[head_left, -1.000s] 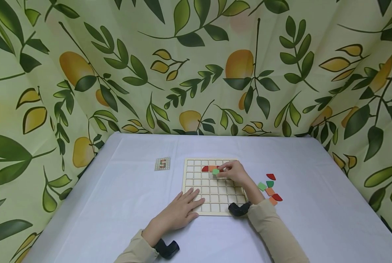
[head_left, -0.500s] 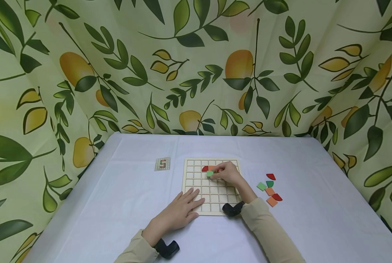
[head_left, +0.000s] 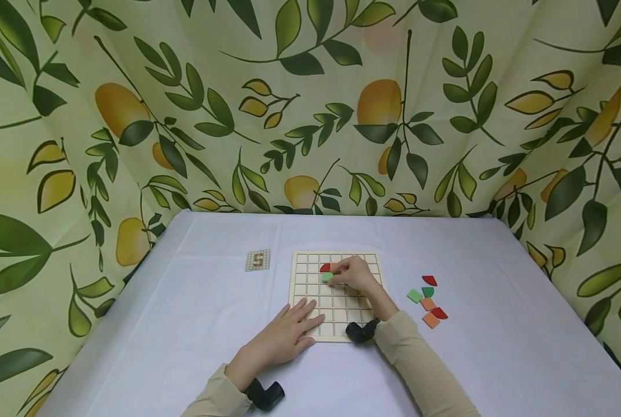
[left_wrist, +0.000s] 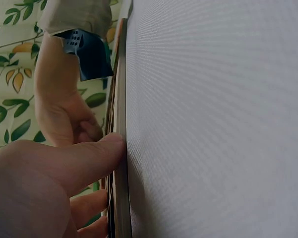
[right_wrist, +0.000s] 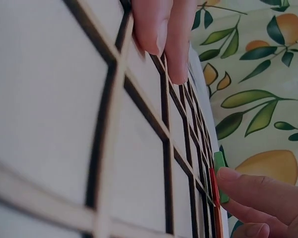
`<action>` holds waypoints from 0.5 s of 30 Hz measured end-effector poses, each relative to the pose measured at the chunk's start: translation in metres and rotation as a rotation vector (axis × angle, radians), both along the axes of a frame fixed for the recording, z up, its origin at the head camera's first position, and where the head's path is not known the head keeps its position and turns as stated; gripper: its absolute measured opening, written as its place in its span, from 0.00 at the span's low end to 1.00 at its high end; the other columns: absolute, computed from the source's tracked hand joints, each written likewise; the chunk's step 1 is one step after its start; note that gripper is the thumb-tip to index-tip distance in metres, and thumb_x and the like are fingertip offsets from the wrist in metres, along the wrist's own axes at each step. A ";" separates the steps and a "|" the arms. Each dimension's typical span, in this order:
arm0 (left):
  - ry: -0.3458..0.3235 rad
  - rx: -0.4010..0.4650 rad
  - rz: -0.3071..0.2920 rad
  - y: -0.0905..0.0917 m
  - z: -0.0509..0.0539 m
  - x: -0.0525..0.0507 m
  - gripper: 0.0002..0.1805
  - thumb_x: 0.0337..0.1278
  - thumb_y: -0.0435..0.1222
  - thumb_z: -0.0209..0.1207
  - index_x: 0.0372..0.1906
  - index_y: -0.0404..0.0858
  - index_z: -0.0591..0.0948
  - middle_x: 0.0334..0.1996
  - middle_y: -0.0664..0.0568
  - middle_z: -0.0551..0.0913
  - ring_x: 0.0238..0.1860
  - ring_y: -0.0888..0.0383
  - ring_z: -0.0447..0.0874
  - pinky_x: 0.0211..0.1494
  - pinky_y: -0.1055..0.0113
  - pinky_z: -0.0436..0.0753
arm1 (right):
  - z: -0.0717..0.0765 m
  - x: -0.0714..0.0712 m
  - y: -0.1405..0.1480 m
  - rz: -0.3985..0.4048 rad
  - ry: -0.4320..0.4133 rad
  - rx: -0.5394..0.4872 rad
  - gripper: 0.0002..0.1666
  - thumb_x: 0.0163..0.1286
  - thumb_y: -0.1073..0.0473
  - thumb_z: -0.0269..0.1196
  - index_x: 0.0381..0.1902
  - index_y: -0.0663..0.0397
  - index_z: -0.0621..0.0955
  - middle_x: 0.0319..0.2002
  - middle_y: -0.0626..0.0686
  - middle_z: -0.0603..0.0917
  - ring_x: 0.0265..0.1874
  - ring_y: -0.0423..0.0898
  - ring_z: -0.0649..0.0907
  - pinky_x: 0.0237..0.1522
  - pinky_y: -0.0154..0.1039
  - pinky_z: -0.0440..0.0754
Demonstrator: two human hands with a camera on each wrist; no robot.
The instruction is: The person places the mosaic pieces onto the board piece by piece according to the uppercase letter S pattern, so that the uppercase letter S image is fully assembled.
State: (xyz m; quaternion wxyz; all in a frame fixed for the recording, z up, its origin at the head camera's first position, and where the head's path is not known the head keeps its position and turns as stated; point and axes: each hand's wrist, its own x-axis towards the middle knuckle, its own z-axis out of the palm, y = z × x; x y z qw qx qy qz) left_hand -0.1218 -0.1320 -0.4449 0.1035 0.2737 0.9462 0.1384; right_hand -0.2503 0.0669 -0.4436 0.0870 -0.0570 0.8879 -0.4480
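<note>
Head view: right hand (head_left: 356, 274) pinches a green square tile (head_left: 327, 278) at eleven o'clock on the grid board (head_left: 340, 317); left hand (head_left: 285, 331) spreads its fingers at seven. The tile seems light, hard; hold its edges.

Board (head_left: 348, 313), card (head_left: 257, 260), tiles (head_left: 427, 304) on white table (head_left: 143, 324)

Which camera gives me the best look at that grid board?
The head view: it shows most of the grid board from above, though the left hand and right hand cover parts. The left wrist view shows it edge-on; the right wrist view, a steeply slanted close-up.
</note>
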 end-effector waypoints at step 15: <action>0.011 -0.005 0.001 0.000 -0.001 0.000 0.26 0.69 0.48 0.50 0.70 0.54 0.67 0.76 0.51 0.58 0.79 0.49 0.52 0.77 0.43 0.58 | 0.001 0.002 -0.006 -0.024 -0.007 0.075 0.14 0.48 0.61 0.76 0.34 0.59 0.88 0.22 0.48 0.75 0.25 0.42 0.69 0.25 0.31 0.65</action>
